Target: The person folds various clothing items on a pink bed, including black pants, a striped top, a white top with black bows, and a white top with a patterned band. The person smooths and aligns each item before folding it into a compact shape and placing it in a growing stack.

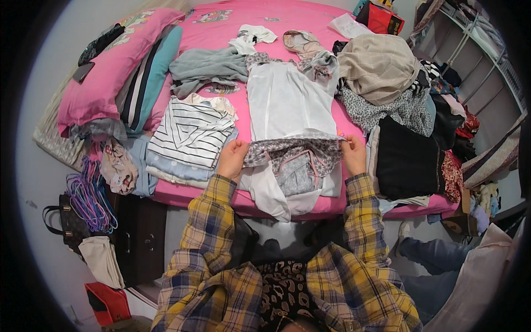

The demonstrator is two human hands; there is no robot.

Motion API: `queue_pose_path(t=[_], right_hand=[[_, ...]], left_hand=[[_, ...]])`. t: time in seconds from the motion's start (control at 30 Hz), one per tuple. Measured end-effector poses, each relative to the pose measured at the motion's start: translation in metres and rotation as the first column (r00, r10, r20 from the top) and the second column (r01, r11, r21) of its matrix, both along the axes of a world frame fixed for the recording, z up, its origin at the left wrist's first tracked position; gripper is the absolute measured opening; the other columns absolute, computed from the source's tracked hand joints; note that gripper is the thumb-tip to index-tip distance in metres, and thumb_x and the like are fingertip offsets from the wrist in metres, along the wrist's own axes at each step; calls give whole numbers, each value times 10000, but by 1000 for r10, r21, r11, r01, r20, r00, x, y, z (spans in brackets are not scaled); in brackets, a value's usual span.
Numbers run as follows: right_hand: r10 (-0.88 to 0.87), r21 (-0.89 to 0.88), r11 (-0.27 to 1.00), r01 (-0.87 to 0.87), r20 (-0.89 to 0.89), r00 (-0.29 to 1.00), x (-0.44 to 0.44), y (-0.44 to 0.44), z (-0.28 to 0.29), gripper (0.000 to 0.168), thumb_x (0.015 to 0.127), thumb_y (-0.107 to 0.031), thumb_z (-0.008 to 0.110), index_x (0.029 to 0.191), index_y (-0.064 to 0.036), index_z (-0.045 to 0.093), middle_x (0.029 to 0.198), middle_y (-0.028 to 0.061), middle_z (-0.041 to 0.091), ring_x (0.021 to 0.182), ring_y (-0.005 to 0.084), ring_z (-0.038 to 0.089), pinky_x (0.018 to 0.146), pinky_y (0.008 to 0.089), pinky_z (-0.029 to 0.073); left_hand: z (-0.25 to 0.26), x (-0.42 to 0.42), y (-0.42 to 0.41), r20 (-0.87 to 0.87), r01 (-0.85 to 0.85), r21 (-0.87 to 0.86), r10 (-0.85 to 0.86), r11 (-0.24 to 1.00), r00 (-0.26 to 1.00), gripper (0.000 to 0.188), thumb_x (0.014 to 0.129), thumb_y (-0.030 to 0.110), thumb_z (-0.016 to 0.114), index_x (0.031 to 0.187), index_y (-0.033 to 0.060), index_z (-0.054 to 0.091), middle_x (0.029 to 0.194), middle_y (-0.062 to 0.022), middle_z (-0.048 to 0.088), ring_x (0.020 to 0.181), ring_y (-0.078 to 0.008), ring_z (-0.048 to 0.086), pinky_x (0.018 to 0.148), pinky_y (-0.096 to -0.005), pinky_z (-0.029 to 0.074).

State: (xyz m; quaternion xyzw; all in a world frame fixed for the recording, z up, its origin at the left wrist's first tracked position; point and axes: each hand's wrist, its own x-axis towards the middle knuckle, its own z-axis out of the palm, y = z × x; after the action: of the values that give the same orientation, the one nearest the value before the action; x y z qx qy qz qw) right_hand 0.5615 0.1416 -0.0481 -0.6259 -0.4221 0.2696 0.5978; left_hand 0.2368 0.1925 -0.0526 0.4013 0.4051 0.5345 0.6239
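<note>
A white garment with grey floral patterned parts lies spread on the pink bed, its near part folded or lifted. My left hand pinches the left end of its floral edge. The right end of that edge is held between the fingers of my right hand. White fabric and a grey floral piece with pink trim lie between my hands, nearer to me. To the left is a folded stack topped by a black-and-white striped top. A folded black garment lies on a pile to the right.
Beige checked cloth and grey cloth lie farther back. Pink pillows stand at the left, above a bundle of hangers. Another person's legs in jeans are at lower right, near a metal rack.
</note>
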Motion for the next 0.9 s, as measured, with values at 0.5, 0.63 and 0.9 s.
queue_pose_path(t=[0.5,0.63,0.9], right_hand=[[-100,-140,963,231,611,786,-13,15,-4,204,692,-134,597,864,-28,626,795,186,635,765,348,615,698,406,475],[-220,44,975,217,283,934,27,18,-7,139,763,-49,544,873,-20,623,808,140,651,732,241,623,676,340,474],[355,256,931,-262,-460,814,30,-8,108,118,866,-26,508,965,-4,569,854,32,614,759,88,570,679,230,464]], left_hand=[[63,-3,32,-67,90,112,-82,990,994,288,765,-98,471,1039,-22,513,897,-77,612,782,-131,601,686,-232,493],[86,-12,22,-243,17,200,33,980,969,270,755,-127,410,962,-6,533,798,-34,570,692,-82,526,623,-194,425],[143,-11,5,-122,2,315,39,949,992,236,813,-52,336,956,-5,518,793,-20,549,680,-63,501,612,-182,410]])
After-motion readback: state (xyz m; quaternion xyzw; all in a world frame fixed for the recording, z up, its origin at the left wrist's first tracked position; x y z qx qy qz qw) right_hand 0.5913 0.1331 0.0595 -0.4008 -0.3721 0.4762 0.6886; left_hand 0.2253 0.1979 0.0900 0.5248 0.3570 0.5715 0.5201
